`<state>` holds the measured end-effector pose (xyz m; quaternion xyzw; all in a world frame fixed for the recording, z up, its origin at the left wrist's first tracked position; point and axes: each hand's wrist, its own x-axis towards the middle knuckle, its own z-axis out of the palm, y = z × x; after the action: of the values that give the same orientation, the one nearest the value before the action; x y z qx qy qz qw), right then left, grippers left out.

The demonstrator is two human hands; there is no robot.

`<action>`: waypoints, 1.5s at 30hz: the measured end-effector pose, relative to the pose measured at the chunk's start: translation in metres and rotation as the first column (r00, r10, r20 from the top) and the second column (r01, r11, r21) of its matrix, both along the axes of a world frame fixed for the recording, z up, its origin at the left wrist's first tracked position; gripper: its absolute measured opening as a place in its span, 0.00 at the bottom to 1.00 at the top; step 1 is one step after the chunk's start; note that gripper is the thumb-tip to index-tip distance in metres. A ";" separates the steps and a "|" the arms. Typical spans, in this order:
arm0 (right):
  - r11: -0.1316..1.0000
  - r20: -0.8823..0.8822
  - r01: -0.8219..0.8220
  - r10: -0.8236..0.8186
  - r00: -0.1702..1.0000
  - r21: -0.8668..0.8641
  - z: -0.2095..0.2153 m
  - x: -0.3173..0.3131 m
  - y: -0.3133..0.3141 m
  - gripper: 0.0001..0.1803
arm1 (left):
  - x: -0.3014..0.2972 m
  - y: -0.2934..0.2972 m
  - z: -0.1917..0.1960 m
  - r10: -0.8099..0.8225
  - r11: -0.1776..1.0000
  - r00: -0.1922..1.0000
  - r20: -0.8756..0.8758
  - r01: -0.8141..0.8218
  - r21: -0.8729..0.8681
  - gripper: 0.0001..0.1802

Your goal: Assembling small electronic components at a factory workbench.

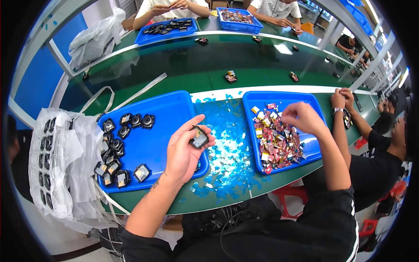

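Note:
A black square watch case (199,137), its inner side showing a grey and tan square, rests in my left hand (181,153). The fingers are curled round it beside the right edge of a blue tray (163,114), which holds several similar watch cases (116,146) along its left side. Over a second blue tray (315,150) is my right hand (304,118), thumb and fingers drawn together. Whatever it may pinch is too small to make out. Beneath it lies a heap of small red circuit boards with silver and yellow parts (279,146).
Blue and clear film scraps (227,153) litter the green table between the trays. At left stand stacked clear plastic trays (61,170) with black parts. A green conveyor (183,61) carries scattered pieces. Co-workers' hands (342,99) are close at right; others work across the belt.

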<state>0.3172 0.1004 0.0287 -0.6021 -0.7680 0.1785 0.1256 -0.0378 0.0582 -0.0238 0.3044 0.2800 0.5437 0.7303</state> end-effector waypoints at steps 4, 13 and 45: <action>0.996 -0.085 0.066 -0.071 0.994 -0.057 -0.017 -0.008 -0.015 0.05 | 0.000 -0.002 0.000 0.012 0.995 0.999 -0.052 -0.017 -0.097 0.18; 0.991 -0.252 0.131 -0.137 0.958 -0.040 -0.019 -0.017 -0.022 0.04 | 0.001 -0.007 0.013 0.038 0.997 0.988 -0.150 -0.047 -0.062 0.15; 0.953 -0.402 -0.089 0.205 0.892 0.288 -0.010 -0.146 -0.071 0.15 | 0.006 -0.017 0.008 0.100 0.922 0.777 -0.622 0.163 0.352 0.07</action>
<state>0.1708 0.0289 0.0183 -0.4660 -0.7822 0.2120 0.3551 -0.0313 0.0416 -0.0159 0.6105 0.3895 0.4422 0.5291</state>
